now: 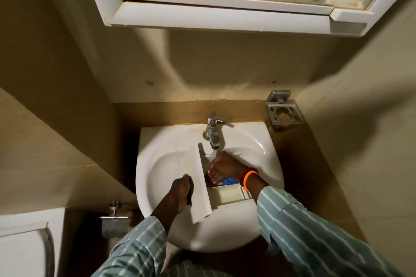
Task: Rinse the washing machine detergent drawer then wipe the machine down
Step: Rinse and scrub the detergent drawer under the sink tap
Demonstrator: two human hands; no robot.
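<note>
We are reaching both arms down into the white basin (157, 173), the striped sleeves (315, 231) pushed back from the wrists. Our left hand (180, 193) is curling around the white front panel of the detergent drawer (200, 184), fingers wrapped over its left face and thumb edge pressing near the panel's upper half, so the hand is clenched on the drawer and holding it tilted across the bowl. The wrist is bending slightly inward, the forearm running up from the lower left. To the right of that grip, the drawer's open compartments are lying over the middle of the basin, with the cream tray section nearest us and a blue insert (229, 180) showing just beyond it. Our right hand (221, 167) is resting inside the far compartment, palm turned down, fingers spread loosely and wet; it is not closed on anything that we can make out. An orange band (248, 175) is sitting on that wrist beside a darker beaded one. Directly above the right hand, the chrome tap (213, 132) is pouring a thin stream of water (214, 154) onto the knuckles and into the drawer. Farther right of both hands, a metal holder (284, 112) is hanging on the wall.
</note>
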